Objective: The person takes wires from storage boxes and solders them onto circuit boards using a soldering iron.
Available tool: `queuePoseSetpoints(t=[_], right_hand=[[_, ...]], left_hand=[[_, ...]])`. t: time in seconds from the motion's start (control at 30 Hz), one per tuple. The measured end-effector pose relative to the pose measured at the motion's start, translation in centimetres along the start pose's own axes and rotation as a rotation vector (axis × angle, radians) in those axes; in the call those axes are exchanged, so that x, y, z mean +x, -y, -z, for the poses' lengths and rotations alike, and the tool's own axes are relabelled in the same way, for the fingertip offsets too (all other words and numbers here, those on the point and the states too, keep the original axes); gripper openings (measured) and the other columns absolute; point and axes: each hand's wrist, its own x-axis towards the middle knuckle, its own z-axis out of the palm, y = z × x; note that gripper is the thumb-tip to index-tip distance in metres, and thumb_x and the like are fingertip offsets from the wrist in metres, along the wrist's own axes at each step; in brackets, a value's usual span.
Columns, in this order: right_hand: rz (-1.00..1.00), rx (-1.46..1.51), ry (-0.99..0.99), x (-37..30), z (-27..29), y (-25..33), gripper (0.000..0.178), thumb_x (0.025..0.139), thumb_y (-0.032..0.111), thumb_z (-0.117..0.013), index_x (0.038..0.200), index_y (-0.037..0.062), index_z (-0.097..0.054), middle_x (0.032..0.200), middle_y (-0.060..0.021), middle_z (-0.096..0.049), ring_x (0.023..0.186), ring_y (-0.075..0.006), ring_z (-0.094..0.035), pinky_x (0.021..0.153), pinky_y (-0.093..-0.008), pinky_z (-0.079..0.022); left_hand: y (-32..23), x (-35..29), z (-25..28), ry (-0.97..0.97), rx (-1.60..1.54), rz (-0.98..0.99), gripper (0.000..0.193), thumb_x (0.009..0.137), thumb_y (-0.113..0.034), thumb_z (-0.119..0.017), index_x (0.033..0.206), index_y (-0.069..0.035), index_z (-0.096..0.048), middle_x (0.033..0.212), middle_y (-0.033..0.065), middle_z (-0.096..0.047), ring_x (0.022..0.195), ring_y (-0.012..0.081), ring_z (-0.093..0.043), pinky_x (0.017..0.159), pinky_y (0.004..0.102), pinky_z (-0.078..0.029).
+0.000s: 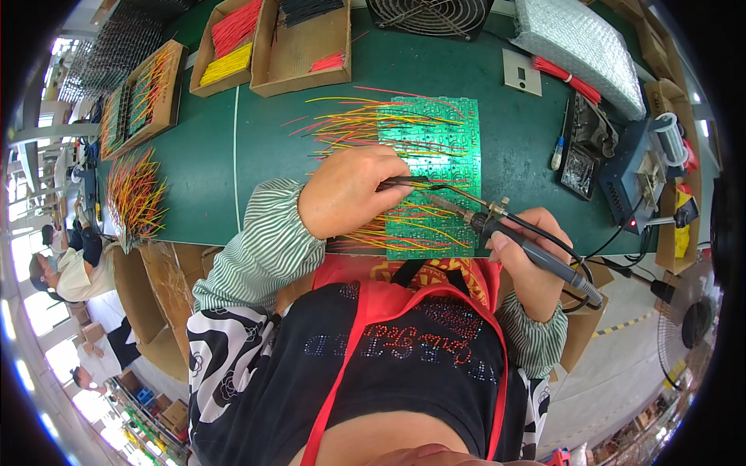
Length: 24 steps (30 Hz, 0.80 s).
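Observation:
A green circuit board panel (471,167) lies on the bench in front of me. Many red, yellow and black wires (342,124) run across it and stick out past its left edge. My left hand (353,190) rests over the wires at the panel's left side, its fingers pinching slim black tweezers (400,182) that point right. My right hand (532,252) grips a soldering iron (548,264) with a thin metal feed tube along it. The iron's tip is at the middle of the panel, close to the tweezers' points; whether they touch a wire is too small to tell.
Cardboard trays of cut wires (303,58) stand at the back left, with a wired-board box (148,97) and wire bundle (136,194) farther left. A fan (431,15) is at the back. To the right are a black tray (579,167) and a solder-reel unit (633,175).

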Motion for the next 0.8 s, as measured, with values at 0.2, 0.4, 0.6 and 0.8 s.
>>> queuePoseSetpoints(t=[0.2, 0.4, 0.6, 0.8], right_hand=[[0.048, -0.034, 0.004, -0.09, 0.06, -0.28, 0.015, 0.072, 0.002, -0.069, 0.082, -0.0017, -0.058, 0.070, -0.0029, -0.062, 0.063, -0.0041, -0.054, 0.056, -0.0189, -0.044], [0.067, -0.038, -0.025, -0.47, 0.43, 0.02, 0.015, 0.071, 0.002, -0.069, 0.081, -0.0015, -0.058, 0.069, -0.0022, -0.061, 0.062, -0.0035, -0.054, 0.056, -0.0189, -0.044], [0.085, -0.065, -0.031, -0.62, 0.40, -0.01, 0.015, 0.070, 0.001, -0.069, 0.080, -0.0012, -0.058, 0.069, -0.0021, -0.061, 0.061, -0.0034, -0.053, 0.055, -0.0191, -0.043], [0.107, -0.068, -0.033, -0.71, 0.73, -0.05, 0.016, 0.069, 0.001, -0.069, 0.081, -0.0012, -0.058, 0.069, -0.0021, -0.061, 0.062, -0.0038, -0.053, 0.056, -0.0192, -0.043]], left_hand=[[0.19, 0.07, -0.08, 0.005, -0.012, 0.002, 0.016, 0.079, -0.016, -0.063, 0.083, 0.000, -0.061, 0.077, 0.0119, -0.058, 0.074, 0.0285, -0.057, 0.063, 0.0369, -0.045], [-0.04, 0.10, 0.00, 0.013, -0.030, 0.023, 0.017, 0.079, -0.017, -0.062, 0.082, -0.001, -0.060, 0.078, 0.0131, -0.058, 0.077, 0.0322, -0.056, 0.068, 0.0415, -0.045], [0.02, 0.15, 0.00, 0.015, -0.029, 0.023, 0.017, 0.079, -0.017, -0.061, 0.080, 0.000, -0.060, 0.076, 0.0135, -0.057, 0.076, 0.0319, -0.055, 0.067, 0.0415, -0.044], [-0.04, 0.26, 0.25, 0.027, -0.058, 0.020, 0.019, 0.080, -0.019, -0.061, 0.079, 0.000, -0.060, 0.074, 0.0137, -0.056, 0.076, 0.0321, -0.055, 0.067, 0.0417, -0.044]])
